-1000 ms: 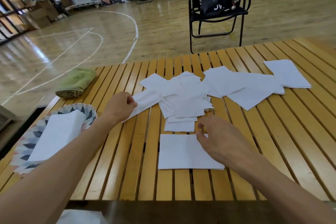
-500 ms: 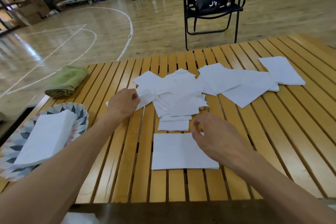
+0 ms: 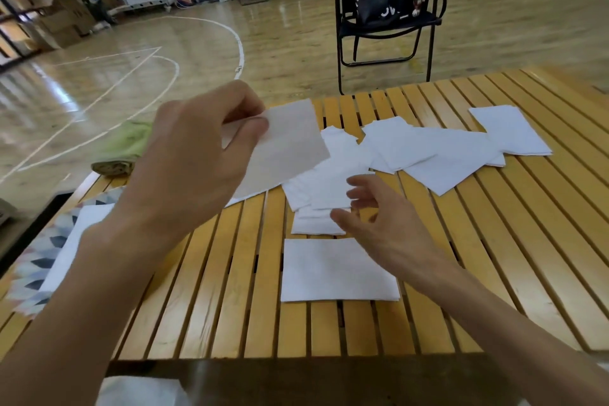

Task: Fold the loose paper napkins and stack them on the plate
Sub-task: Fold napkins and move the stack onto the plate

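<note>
Left hand [image 3: 194,155] is pinching one napkin [image 3: 286,148] by its near-left edge between thumb and fingertips and is holding it raised above the table, sheet hanging flat and slightly tilted; a grip at the edge is leaving the rest of the sheet free, probably so the other hand can take the opposite edge for a fold. Right hand [image 3: 379,221] is hovering low over the near part of the loose pile, fingers spread and relaxed, holding nothing; blurred, so exact finger pose is uncertain. Judgement: it is positioned to meet the raised sheet rather than to pick another. Directly below it one flat napkin [image 3: 336,270] is lying alone on the slatted table [image 3: 494,257], apart from the heap, seemingly set out as a working sheet. Loose napkins [image 3: 428,152] are lying overlapped in a scatter across the table's middle and far right, not yet folded. Patterned plate [image 3: 36,267] is sitting at the left table edge, carrying a white stack of napkins [image 3: 79,241], partly hidden by the left forearm; count not readable. Beyond it a rolled green cloth [image 3: 122,152] is lying at the far-left corner. Task is looking early to midway: most sheets remain on the table.
</note>
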`<state>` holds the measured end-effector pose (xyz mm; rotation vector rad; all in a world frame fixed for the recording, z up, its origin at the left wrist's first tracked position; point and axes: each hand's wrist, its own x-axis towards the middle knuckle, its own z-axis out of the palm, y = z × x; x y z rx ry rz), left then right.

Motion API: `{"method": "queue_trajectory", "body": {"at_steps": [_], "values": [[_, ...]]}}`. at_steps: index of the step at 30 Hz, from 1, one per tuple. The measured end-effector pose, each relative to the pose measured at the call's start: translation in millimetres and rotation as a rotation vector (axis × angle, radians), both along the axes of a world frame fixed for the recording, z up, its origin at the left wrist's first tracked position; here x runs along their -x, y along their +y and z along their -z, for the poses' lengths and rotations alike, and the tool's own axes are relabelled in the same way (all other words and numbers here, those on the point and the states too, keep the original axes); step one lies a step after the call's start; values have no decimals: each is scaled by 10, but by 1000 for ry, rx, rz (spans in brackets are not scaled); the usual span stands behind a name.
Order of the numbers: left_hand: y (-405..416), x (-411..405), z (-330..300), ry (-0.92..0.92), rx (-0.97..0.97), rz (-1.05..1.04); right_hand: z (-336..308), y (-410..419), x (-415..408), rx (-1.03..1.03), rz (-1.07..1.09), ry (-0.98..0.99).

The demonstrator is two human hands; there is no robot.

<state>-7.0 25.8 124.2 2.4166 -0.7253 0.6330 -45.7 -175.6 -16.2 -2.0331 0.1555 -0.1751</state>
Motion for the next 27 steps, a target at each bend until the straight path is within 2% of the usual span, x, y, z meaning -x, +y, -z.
{"method": "queue_trajectory", "body": {"at_steps": [4, 7, 10, 14, 18, 20, 24, 25, 27], "values": [[-18, 152, -112, 115, 157, 106, -103, 26, 29, -381, -182, 120], [-26, 89, 32, 205, 259, 106, -174, 35, 50, -617, -349, 131], [-36, -15, 295, 270, 270, 45, -187, 37, 62, -836, -303, 186], [-109, -45, 548, 269, 244, 5, -122, 20, 61, -888, -263, 231], [-235, 39, 663, 488, 278, 198, -110, -10, 40, -960, -235, 216], [-225, 42, 740, 532, 348, 232, -114, -33, 28, -957, -266, 200], [-124, -7, 981, 469, 427, 45, -110, -86, 17, -1041, -298, 195], [-104, -9, 1042, 512, 439, -11, -110, -100, 12, -1068, -299, 190], [-65, -2, 1142, 729, 499, -67, -116, -123, -4, -1116, -306, 171]]}}
